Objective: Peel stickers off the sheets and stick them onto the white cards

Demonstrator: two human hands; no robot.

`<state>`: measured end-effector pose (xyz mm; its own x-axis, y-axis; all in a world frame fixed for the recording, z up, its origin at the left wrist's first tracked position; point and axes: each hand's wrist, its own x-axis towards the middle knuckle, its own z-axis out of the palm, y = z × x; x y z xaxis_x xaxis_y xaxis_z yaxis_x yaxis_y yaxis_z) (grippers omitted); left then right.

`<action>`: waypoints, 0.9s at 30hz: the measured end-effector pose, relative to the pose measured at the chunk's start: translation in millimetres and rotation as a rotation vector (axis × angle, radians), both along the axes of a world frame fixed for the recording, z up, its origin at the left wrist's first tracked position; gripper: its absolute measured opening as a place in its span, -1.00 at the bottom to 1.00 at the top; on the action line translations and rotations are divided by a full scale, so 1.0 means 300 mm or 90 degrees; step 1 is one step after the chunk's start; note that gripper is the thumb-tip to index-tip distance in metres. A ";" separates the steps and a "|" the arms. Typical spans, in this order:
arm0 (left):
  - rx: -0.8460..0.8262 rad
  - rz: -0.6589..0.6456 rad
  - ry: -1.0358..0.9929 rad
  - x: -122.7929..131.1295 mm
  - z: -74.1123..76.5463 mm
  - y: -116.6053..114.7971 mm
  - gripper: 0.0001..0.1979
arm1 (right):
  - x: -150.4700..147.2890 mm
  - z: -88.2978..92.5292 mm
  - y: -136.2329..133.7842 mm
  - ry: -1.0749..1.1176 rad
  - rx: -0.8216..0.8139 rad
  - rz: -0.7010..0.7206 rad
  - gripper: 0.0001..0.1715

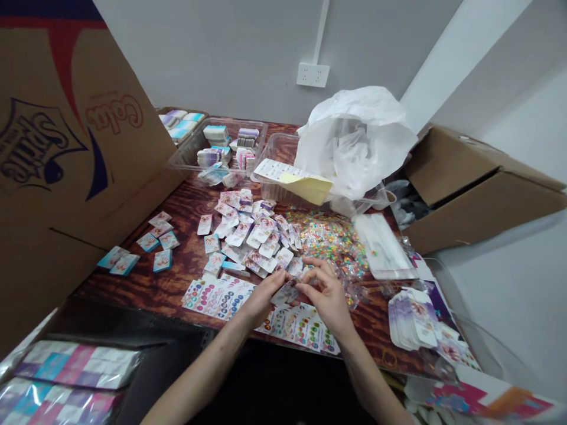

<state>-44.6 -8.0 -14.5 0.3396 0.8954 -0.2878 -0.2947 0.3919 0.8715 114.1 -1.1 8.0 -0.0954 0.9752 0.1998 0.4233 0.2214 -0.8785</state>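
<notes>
My left hand [261, 297] and my right hand [325, 293] meet above the near edge of the dark wooden table [177, 206]. Both pinch a small printed card in a clear sleeve [290, 289] between their fingertips. Under the hands lie sticker sheets with coloured dots [219, 295]. Just beyond them a heap of small white-and-pink cards [252, 230] is spread out, and to its right a pile of small packets with colourful bits [330, 239].
A large Sprite carton flap [66, 153] leans at the left. Clear trays [221, 147] of stacked cards stand at the back, beside a white plastic bag [357, 139]. A brown box [473, 189] lies on the right. Card stacks [411, 316] sit near right, wrapped bundles [66, 378] near left.
</notes>
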 end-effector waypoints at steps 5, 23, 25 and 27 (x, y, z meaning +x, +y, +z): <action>-0.088 -0.065 -0.124 -0.018 0.009 0.001 -0.50 | 0.013 0.021 0.014 -0.039 0.019 0.009 -0.87; -0.074 -0.106 -0.075 -0.029 0.032 -0.021 -0.64 | 0.045 0.038 0.020 0.036 -0.126 0.253 -0.58; -0.048 -0.080 -0.038 -0.023 0.036 -0.019 -0.69 | 0.041 0.032 0.020 0.059 -0.135 0.208 -0.56; 0.009 -0.037 0.034 -0.019 0.038 -0.013 -0.73 | 0.031 0.028 0.017 0.049 -0.109 0.128 -0.59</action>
<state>-50.4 -11.9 -3.1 0.3760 0.8785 -0.2947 -0.2247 0.3950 0.8908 123.4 3.9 16.3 -0.2821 0.9582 0.0473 0.3161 0.1394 -0.9384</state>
